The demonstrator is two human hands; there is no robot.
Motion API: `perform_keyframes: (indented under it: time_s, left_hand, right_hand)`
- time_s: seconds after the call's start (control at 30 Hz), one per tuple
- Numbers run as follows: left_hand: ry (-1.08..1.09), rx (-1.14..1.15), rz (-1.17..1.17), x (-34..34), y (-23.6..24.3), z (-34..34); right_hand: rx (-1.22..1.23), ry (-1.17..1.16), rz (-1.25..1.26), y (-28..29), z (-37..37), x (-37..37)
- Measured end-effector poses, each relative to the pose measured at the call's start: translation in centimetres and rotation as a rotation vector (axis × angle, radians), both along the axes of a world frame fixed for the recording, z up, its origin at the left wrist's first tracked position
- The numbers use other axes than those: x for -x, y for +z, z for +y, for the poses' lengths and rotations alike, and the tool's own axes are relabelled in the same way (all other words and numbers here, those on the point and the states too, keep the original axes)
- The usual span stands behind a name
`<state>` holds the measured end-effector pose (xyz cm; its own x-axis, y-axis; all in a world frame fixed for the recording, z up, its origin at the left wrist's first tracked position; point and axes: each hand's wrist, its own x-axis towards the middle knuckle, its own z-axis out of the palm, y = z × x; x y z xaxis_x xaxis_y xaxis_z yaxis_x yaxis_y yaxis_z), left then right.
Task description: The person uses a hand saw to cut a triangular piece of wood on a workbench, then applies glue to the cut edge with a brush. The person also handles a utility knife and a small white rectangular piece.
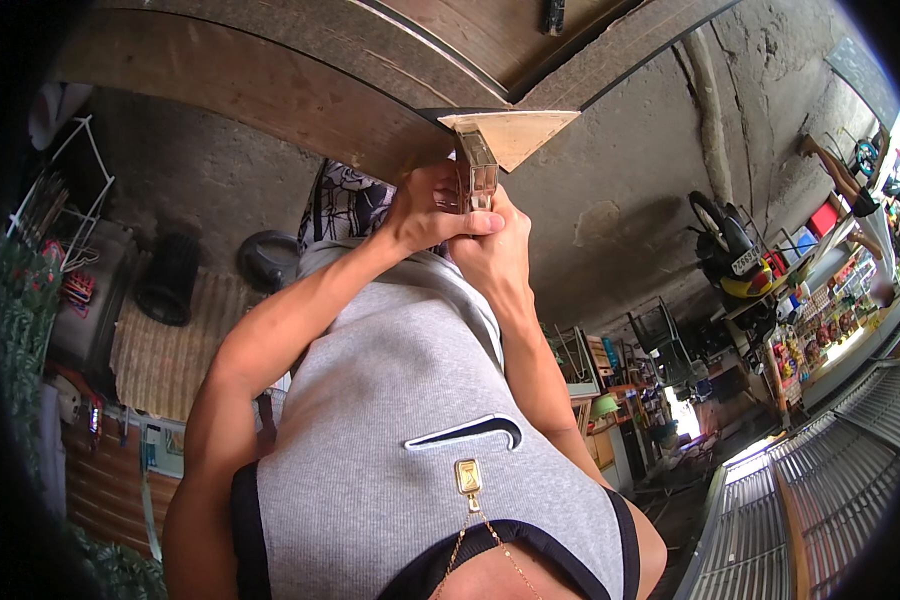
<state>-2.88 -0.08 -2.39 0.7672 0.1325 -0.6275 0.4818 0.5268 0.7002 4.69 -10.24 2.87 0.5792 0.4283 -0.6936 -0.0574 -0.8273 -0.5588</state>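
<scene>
Metal tool [480,168] in fingers [475,223] overlaps edge of wooden triangle [527,131] — floor [635,150] rightward.

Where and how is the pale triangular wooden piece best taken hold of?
The triangular piece is probably best pinched across its thickness at the right corner, coming from the right: that flat, tapering corner looks uncovered, while the metal tool, held by left hand and right hand, crowds its left end.

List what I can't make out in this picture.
All in the head view:
Near end of the tool: covered by the left hand and right hand.
Frame: its far extent is cut off by the top edge.
Black object: also cut off by the top edge.
Goods at far right: too small to tell apart.
</scene>
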Motion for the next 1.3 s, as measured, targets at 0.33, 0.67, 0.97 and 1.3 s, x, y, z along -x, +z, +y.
perform_keyframes:
  time_s: [0.33, 0.67, 0.97, 1.3]
  left_hand:
    - [-0.031, 0.032, 0.031, 0.0, -0.1, 0.0]
    - [0.026, -0.036, -0.043, 0.1, 0.0, -1.9]
    - [0.036, 0.016, -0.045, -0.3, -0.3, -1.3]
    - [0.102, 0.132, -0.016, -0.1, 0.1, -1.0]
  right_hand:
    - [0.080, 0.101, -0.083, -1.5, -0.2, 0.2]
    - [-0.051, -0.050, 0.005, 2.0, -0.4, -0.4]
    - [0.043, -0.008, 0.018, 0.7, -0.5, -0.7]
    - [-0.022, 0.003, -0.028, 0.4, -0.2, -0.5]
